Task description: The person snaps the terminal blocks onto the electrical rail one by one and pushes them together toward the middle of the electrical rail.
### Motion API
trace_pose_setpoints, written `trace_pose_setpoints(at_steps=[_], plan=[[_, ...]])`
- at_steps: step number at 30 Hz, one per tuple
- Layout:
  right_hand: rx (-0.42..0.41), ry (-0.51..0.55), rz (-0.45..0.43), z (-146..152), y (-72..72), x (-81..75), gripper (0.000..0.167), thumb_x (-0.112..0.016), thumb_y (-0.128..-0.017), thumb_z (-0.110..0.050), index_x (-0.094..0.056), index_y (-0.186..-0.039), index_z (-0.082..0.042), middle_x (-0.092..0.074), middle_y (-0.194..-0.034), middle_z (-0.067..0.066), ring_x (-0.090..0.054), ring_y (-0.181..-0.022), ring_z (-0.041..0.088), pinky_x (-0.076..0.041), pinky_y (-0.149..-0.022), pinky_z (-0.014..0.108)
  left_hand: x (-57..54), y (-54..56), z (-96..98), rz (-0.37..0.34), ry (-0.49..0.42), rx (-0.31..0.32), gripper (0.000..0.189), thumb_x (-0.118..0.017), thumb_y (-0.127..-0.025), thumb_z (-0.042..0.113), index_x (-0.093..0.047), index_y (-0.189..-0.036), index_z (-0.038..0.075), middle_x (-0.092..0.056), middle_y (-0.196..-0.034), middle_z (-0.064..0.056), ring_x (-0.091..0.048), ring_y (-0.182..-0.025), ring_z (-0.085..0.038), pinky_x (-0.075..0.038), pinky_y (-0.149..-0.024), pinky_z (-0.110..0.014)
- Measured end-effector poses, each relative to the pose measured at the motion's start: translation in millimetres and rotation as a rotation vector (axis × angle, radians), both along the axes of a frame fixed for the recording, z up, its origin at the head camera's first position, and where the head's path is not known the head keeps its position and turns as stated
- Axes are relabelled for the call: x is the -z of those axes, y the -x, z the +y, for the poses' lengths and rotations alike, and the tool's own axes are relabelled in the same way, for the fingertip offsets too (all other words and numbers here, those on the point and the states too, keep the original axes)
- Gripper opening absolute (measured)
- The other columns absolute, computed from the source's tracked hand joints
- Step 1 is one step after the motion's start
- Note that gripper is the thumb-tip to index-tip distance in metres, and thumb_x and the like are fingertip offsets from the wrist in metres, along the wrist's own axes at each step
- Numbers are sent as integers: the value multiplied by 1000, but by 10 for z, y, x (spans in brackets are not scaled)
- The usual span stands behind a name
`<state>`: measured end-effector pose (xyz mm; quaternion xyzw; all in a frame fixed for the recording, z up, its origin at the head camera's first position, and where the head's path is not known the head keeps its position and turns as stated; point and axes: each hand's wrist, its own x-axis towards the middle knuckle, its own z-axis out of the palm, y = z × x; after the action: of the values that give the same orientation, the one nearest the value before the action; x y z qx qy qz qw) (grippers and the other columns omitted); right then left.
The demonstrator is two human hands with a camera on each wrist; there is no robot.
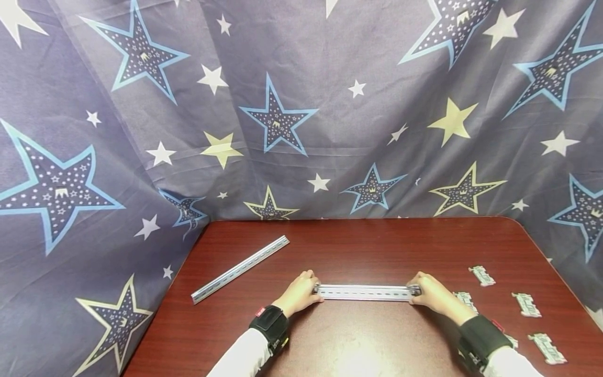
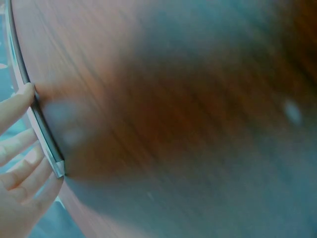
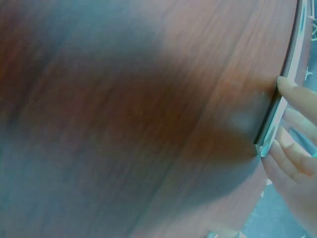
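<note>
A slotted metal DIN rail (image 1: 363, 292) lies crosswise over the table in front of me. My left hand (image 1: 300, 294) grips its left end, the thumb at the near edge and the fingers round the far side. At the other end my right hand (image 1: 432, 295) holds the rail in the same way. In the left wrist view the thumb (image 2: 19, 105) presses the rail's edge (image 2: 47, 135) near its cut end. The right wrist view shows the right thumb (image 3: 296, 96) on the edge of the rail (image 3: 271, 121), with fingers behind it.
A second slotted rail (image 1: 240, 269) lies at a slant on the left of the reddish-brown table (image 1: 377, 246). Several small pale clip-like pieces (image 1: 526, 305) are spread on the right, some partly behind my right arm. A star-patterned cloth (image 1: 301, 173) hangs behind the table.
</note>
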<state>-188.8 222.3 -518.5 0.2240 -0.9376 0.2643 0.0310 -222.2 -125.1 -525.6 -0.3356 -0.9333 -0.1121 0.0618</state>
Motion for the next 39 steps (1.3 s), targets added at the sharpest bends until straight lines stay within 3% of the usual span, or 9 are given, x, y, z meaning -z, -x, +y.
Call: trace_pose_setpoints(at_steps=[28, 39], plan=[[-5, 0, 78, 24, -41, -16, 29, -72, -58, -6, -65, -84, 3, -59, -77, 6, -56, -72, 21, -44, -67, 33, -4, -19, 15, -9, -43, 21, 27, -76, -63, 25, -64, -80, 7, -49, -76, -1, -47, -73, -15, -40, -65, -26], [58, 25, 77, 163, -77, -96, 26, -68, -61, -4, -64, -86, 2, -59, -80, 7, -58, -76, 26, -44, -69, 37, -20, -39, 17, -16, -51, 12, 27, -75, -64, 25, -64, -81, 8, -49, -77, 1, -47, -73, -14, -40, -66, -25]])
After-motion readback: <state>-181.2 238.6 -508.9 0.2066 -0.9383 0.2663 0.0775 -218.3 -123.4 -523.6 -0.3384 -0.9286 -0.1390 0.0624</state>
